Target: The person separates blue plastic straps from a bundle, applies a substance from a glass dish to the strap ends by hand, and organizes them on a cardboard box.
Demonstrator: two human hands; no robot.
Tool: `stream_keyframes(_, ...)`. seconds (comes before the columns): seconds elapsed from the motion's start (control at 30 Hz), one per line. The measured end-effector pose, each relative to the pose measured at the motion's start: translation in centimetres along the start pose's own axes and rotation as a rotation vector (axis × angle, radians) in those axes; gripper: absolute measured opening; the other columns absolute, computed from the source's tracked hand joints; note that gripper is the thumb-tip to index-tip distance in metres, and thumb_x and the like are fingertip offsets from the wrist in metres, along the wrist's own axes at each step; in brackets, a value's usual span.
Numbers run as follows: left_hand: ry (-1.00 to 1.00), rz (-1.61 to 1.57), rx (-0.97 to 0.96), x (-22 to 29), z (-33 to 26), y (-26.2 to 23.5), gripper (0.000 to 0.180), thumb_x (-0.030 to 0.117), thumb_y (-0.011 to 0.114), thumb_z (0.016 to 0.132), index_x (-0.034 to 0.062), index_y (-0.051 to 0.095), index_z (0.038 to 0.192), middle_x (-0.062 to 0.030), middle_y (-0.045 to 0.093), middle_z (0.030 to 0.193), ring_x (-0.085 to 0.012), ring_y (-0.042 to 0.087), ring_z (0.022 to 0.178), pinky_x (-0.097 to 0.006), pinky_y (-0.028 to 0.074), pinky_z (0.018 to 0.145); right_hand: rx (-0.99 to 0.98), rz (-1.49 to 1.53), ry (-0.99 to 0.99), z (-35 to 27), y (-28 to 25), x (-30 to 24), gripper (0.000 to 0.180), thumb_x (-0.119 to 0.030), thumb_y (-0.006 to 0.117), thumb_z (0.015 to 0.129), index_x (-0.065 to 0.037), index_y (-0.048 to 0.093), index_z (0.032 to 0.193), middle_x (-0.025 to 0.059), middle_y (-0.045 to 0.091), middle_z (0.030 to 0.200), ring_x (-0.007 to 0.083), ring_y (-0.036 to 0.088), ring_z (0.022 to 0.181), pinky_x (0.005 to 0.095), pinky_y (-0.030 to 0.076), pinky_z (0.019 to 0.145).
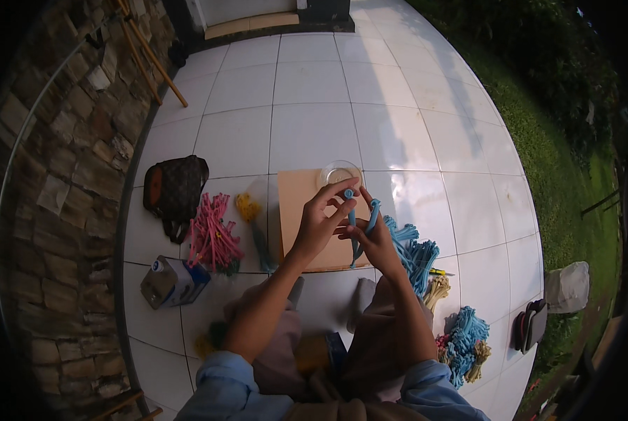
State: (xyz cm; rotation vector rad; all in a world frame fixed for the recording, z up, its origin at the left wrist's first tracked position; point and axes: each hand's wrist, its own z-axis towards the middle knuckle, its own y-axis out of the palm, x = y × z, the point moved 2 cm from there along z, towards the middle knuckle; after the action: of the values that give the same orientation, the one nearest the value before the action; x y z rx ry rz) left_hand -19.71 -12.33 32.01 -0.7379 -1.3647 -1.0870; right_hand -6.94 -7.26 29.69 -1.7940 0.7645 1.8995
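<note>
Hands over brown board [298,203], left hand [319,224] and right hand [375,242] pinching blue strips [359,219], lower ends hidden

Open white floor [314,133] stretches beyond the board [296,203] and out to the right toward the grass [538,140]. To the left, pink sticks [212,231], a bag [175,186] and a carton [170,281] crowd the way; blue sticks [415,252] lie just right.
</note>
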Motion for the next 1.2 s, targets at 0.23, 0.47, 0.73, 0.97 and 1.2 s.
stream_keyframes(0.23,0.053,-0.097,0.183,-0.3,0.6,-1.0,0.021,0.005,0.065,0.079,-0.002,0.06,0.098,-0.0085,0.063,0.092,-0.0113,0.06,0.085,-0.023,0.048,0.077,-0.001,0.011,0.053,-0.7,-1.6,1.8,0.062,-0.004,0.047,0.089,-0.009,0.011,0.139,0.0138,0.063,0.086,0.0192,0.064,0.074,0.027,0.049,0.066)
stream_keyframes(0.47,0.02,-0.064,0.225,-1.3,0.8,-3.0,0.024,-0.001,0.067,0.075,-0.0012,0.056,0.096,-0.0078,0.062,0.091,-0.0106,0.06,0.083,-0.022,0.049,0.075,0.225,-0.033,-0.046,-0.6,-4.4,3.0,0.057,-0.012,0.041,0.093,-0.009,0.008,0.14,0.0121,0.058,0.089,0.0177,0.062,0.064,0.0235,0.048,0.053)
stream_keyframes(0.73,0.039,0.076,0.188,-2.5,0.7,-5.4,0.027,0.0,0.072,0.07,0.0023,0.054,0.089,-0.0049,0.061,0.083,-0.0102,0.06,0.077,-0.022,0.05,0.07,0.22,0.112,0.032,-2.3,-7.3,1.3,0.094,0.003,0.056,0.08,-0.019,-0.013,0.14,0.0059,0.042,0.092,0.0142,0.052,0.074,0.03,0.051,0.065)
stream_keyframes(0.97,0.04,0.206,0.066,-3.9,1.0,-6.0,0.027,-0.004,0.069,0.072,0.0045,0.048,0.087,-0.0024,0.057,0.081,-0.0092,0.059,0.079,-0.021,0.05,0.068,0.251,0.213,0.071,-0.9,-9.0,0.0,0.095,0.008,0.049,0.08,-0.029,-0.015,0.139,0.007,0.043,0.093,0.0174,0.052,0.064,0.0277,0.044,0.054)
stream_keyframes(1.2,-0.163,0.188,-0.117,-9.5,1.3,-6.8,0.028,-0.005,0.068,0.072,0.005,0.044,0.08,-0.0022,0.056,0.079,-0.0087,0.059,0.076,-0.021,0.051,0.067,0.068,0.44,0.233,-0.3,-12.5,6.5,0.093,0.01,0.048,0.079,-0.03,-0.008,0.141,0.0067,0.042,0.091,0.0174,0.054,0.068,0.0285,0.047,0.055)
